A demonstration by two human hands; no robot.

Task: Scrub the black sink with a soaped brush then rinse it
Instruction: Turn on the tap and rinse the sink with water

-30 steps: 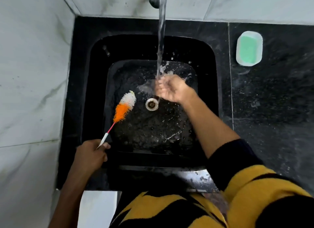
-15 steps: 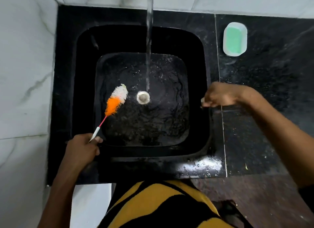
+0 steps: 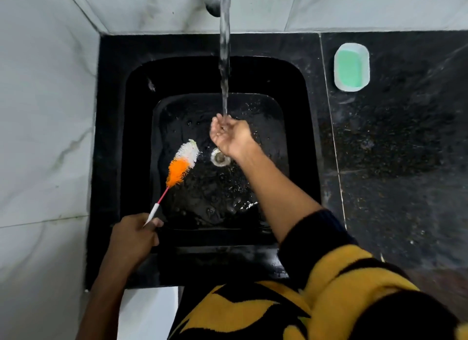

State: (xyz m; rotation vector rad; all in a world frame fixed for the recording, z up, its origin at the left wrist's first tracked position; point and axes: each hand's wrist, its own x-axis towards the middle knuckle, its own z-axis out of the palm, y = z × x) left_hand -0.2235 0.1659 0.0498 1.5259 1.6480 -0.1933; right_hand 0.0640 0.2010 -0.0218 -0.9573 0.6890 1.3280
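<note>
I worry that water (image 3: 225, 61) striking my cupped right hand (image 3: 229, 134) will splash past the black sink (image 3: 131, 162) onto the tabletop (image 3: 395, 162). My left hand (image 3: 133, 234) could also lose the thin wet handle. The right hand is loosely cupped, palm up, catching the stream, gripping nothing. The left clenches the brush (image 3: 181, 163), whose bristles lie ahead of it, just left of the drain (image 3: 219, 158).

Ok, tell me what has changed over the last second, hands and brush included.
The right hand left the water stream for the sink's right rim, then came back and now cups under it, holding nothing. The left hand has kept its grip on the brush, bristles over the basin floor left of the drain. The water is still running; the soap dish has not moved.
</note>
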